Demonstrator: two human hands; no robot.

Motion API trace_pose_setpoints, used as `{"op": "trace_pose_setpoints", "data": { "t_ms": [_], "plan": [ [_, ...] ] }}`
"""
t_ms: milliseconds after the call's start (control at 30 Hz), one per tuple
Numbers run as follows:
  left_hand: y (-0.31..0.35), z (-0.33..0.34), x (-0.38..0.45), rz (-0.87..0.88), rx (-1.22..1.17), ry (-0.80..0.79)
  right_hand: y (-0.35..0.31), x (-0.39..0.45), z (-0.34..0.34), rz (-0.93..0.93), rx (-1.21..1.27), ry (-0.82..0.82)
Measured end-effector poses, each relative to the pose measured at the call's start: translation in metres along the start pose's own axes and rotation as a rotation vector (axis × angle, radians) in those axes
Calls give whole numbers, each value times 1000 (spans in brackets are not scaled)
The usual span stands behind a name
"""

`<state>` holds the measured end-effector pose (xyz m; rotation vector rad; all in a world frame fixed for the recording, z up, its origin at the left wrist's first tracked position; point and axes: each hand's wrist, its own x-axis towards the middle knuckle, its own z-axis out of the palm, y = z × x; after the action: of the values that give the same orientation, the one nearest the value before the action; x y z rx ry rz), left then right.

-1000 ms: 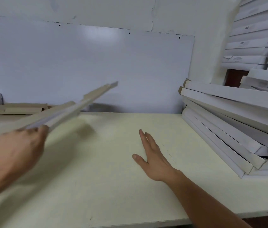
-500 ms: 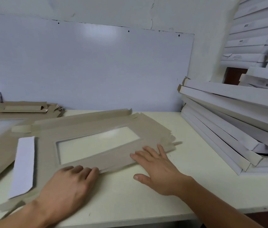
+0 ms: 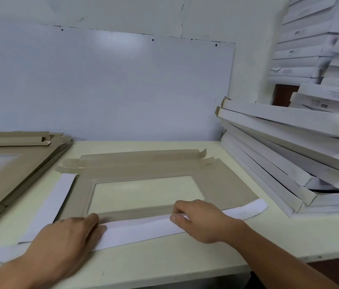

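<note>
A flat brown cardboard box blank (image 3: 222,184) with a rectangular window cut-out lies on the cream table (image 3: 164,259), brown side up. Its near flap (image 3: 139,228) is folded up and over, showing its white side. My left hand (image 3: 64,238) rests on the left part of that flap, fingers laid along the fold. My right hand (image 3: 199,217) pinches the flap's edge between thumb and curled fingers near the middle. Another white flap (image 3: 54,201) lies folded over on the blank's left side.
A stack of flat brown blanks (image 3: 8,163) lies at the left. Leaning piles of folded white boxes (image 3: 289,155) fill the right side and rise up the wall. A white board (image 3: 106,86) backs the table. The table's front edge runs just below my forearms.
The blank came down from my left hand onto the table and was squared in front of me. Both hands moved to its near edge and turned the near flap over, white side up.
</note>
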<state>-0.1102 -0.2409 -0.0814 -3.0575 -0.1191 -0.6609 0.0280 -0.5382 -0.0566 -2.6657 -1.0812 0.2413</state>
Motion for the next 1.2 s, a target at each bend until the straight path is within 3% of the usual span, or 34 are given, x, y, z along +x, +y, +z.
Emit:
{"op": "trace_pose_setpoints", "data": {
  "t_ms": [167, 267, 367, 433, 567, 633, 733, 867, 1000, 1067, 1100, 1200],
  "plan": [
    [-42, 7, 0, -40, -13, -16, 1, -2, 7, 5, 53, 72],
    [-61, 5, -3, -91, 17, -59, -4, -3, 10, -15, 2, 131],
    [-52, 1, -5, -81, 90, -1, -24, -1, 18, -105, -97, 164],
    [-30, 1, -4, 1, 31, -50, -42, 1, 28, -188, -97, 151],
    [27, 10, -5, 351, -202, -178, -78, 9, 51, -184, -62, -69],
    [39, 10, -8, 344, -108, -362, -78, 12, 55, -145, -90, -105],
    [35, -1, -9, 345, 53, -345, -55, 8, 49, -75, -116, -125],
    [2, -1, -11, 328, -33, -411, 1, -10, 34, 76, -147, -116],
    [-34, -15, -18, 300, 81, -334, 63, -35, 16, 256, -165, -69],
    [-46, -9, -16, 281, 14, -381, 86, -47, 10, 290, -151, -66],
    [-55, 3, -17, 312, -97, -270, 93, -52, 8, 280, -145, -69],
    [-58, 0, -12, 284, -239, -303, 96, -60, 8, 177, -87, -7]
  ]
}}
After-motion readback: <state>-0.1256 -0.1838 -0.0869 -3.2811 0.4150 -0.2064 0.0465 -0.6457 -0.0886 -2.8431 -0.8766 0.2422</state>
